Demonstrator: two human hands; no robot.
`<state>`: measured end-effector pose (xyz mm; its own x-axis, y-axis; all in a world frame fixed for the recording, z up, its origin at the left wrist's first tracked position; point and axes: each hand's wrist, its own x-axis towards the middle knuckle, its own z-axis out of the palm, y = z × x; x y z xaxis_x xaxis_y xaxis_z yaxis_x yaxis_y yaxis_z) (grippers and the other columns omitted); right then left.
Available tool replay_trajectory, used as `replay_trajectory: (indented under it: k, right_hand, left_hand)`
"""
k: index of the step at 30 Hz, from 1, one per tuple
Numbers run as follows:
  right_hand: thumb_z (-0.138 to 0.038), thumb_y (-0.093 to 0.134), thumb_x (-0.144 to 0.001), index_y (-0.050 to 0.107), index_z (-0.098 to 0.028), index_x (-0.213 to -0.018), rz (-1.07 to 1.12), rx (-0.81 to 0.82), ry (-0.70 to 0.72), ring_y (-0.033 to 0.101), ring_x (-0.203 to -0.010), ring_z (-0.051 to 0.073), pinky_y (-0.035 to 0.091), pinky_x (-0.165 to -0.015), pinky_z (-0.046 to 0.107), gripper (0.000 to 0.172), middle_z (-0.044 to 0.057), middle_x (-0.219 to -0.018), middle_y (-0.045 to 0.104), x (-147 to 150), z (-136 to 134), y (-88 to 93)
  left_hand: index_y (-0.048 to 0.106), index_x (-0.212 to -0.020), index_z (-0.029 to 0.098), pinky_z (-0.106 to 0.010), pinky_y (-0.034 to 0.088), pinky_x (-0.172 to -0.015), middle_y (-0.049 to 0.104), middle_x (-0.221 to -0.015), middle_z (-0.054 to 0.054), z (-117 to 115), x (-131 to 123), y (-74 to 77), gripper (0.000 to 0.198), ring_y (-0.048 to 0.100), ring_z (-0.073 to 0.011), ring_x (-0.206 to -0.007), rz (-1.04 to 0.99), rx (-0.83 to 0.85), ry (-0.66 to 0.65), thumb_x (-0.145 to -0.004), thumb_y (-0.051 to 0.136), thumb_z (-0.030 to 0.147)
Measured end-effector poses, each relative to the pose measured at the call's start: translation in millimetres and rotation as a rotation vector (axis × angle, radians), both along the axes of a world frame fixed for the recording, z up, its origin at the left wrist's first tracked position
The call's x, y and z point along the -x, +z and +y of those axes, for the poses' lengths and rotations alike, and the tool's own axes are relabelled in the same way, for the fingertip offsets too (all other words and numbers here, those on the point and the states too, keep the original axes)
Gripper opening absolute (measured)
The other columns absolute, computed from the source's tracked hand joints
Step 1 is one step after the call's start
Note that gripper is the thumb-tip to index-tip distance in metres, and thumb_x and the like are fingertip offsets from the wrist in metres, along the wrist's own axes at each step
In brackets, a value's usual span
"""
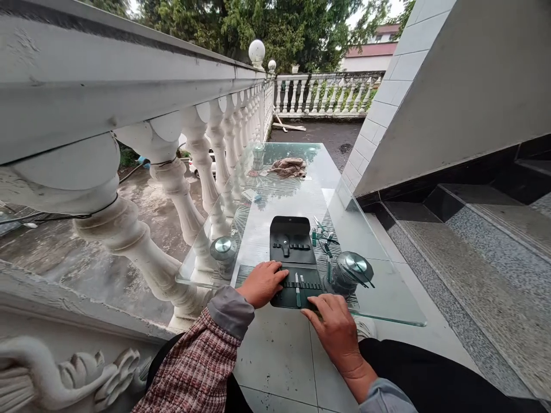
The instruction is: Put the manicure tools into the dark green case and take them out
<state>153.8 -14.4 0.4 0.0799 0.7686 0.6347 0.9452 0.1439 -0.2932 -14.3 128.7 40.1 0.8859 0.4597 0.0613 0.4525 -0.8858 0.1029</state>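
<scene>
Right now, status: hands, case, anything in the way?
Left hand on case's left edge; right hand at near right corner. Case open on glass table. Possible clutter: loose tools to its right.

Outdoor setting, diffuse daylight. Left: white balustrade [200, 160] with bulbous posts [172, 186] above a concrete yard [51, 252]. Centre: glass-topped surface [387, 298] over pale floor tiles [275, 355]. Right: speckled stone stairs [477, 246] beside a plain wall [469, 103]. Rear: trees [267, 34] and a red-roofed building [370, 64].
</scene>
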Motion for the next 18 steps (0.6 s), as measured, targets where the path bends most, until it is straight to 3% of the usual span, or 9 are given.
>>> replay_trajectory:
  k: [3, 6, 14, 18]
  right_hand:
    - [-0.042, 0.058, -0.081, 0.062, -0.017, -0.095, 0.036, 0.024, 0.030, 0.051, -0.088, 0.022, 0.043, -0.077, 0.036, 0.028, 0.009, -0.088, 0.060, -8.4, 0.5, -0.6]
    - [-0.038, 0.055, -0.084, 0.062, -0.019, -0.097, 0.092, 0.060, 0.068, 0.052, -0.088, 0.021, 0.042, -0.079, 0.035, 0.024, 0.007, -0.090, 0.060, -14.0, 0.6, -0.9]
    - [-0.041, 0.054, -0.085, 0.061, -0.020, -0.076, 0.167, 0.101, 0.034, 0.052, -0.076, 0.019, 0.040, -0.070, 0.033, 0.024, 0.004, -0.076, 0.059, -13.2, 7.4, 3.7]
    - [-0.039, 0.050, -0.087, 0.062, -0.021, -0.079, 0.220, 0.088, 0.091, 0.052, -0.077, 0.018, 0.040, -0.072, 0.032, 0.024, 0.004, -0.078, 0.060, -15.8, 3.4, -0.4]
  left_hand:
    - [0.046, -0.125, 0.020, -0.039, 0.041, -0.094, 0.048, -0.125, -0.010, 0.8, -0.3, -0.4, 0.046, 0.048, -0.0271, -0.114, -0.007, 0.006, 0.009, -0.083, 0.063, 0.022]
    - [0.047, -0.124, 0.020, -0.039, 0.041, -0.095, 0.049, -0.125, -0.010, 0.7, -0.6, 0.0, 0.045, 0.048, -0.0270, -0.114, -0.020, 0.019, 0.020, -0.083, 0.063, 0.021]
    - [0.048, -0.125, 0.017, -0.041, 0.038, -0.099, 0.047, -0.131, -0.011, -13.7, 6.5, -0.5, 0.041, 0.046, -0.0262, -0.118, -0.076, 0.073, 0.069, -0.085, 0.060, 0.021]
    - [0.047, -0.127, 0.020, -0.046, 0.032, -0.104, 0.044, -0.136, -0.010, -22.0, 10.9, -6.2, 0.041, 0.041, -0.0259, -0.124, -0.106, 0.095, 0.128, -0.087, 0.057, 0.023]
